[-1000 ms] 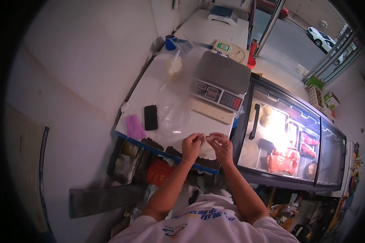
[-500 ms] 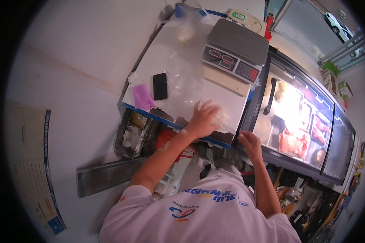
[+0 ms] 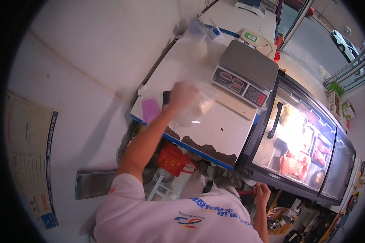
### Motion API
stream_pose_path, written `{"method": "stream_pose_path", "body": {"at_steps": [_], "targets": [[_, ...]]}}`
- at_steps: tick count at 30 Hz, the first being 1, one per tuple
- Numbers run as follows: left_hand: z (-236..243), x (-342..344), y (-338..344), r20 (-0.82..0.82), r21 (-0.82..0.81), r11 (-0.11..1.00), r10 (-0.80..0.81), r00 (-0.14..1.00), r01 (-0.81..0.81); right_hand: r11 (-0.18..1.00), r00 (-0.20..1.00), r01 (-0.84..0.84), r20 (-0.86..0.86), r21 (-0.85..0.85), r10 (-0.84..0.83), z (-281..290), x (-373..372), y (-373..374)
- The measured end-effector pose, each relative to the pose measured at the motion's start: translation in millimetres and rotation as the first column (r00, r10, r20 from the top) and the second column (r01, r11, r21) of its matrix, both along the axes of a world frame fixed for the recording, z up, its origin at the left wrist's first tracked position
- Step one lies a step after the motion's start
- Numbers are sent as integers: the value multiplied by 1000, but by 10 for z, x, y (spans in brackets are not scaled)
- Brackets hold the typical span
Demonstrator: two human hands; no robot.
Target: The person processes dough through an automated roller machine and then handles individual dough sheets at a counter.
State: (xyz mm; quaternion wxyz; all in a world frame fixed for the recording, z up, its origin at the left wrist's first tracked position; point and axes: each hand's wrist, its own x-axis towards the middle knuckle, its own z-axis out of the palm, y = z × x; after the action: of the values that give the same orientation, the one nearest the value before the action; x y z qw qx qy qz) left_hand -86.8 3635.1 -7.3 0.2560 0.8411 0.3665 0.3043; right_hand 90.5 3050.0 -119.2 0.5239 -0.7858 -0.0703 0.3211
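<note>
Over the white tabletop [image 3: 215,133], my left hand [image 3: 184,95] is blurred but looks closed on a clear plastic bag [image 3: 205,102] with something pale inside. A black phone [image 3: 166,97] lies partly hidden behind that hand. Beside it on the left is a purple cloth [image 3: 151,110]. My right hand [image 3: 262,193] hangs below the table's near right corner, next to the display fridge, its fingers curled together. A small white piece [image 3: 251,183] shows at its fingertips; whether they hold it is unclear.
A weighing scale [image 3: 247,67] stands at the table's far right. Right of the table runs a lit glass display fridge [image 3: 296,137] with meat inside. Another blurred clear bag [image 3: 198,50] lies farther back. A red bag [image 3: 172,160] sits below the near edge.
My left hand has moved left and away from me with the plastic bag, off the near right part of the tabletop. My right hand has dropped lower, beside the fridge. The view has shifted.
</note>
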Motion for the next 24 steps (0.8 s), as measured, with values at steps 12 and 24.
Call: {"method": "stream_pose_path", "body": {"at_steps": [12,24], "targets": [[-814,160,2595,-386,-22,939,310,869,-344,982,996,65,-47,-178,-75,-231,-533,-824],[-959,-711,-1000,203,-281,884,434,878,-373,957,956,-290,48,27,288,798,-164,502]]}}
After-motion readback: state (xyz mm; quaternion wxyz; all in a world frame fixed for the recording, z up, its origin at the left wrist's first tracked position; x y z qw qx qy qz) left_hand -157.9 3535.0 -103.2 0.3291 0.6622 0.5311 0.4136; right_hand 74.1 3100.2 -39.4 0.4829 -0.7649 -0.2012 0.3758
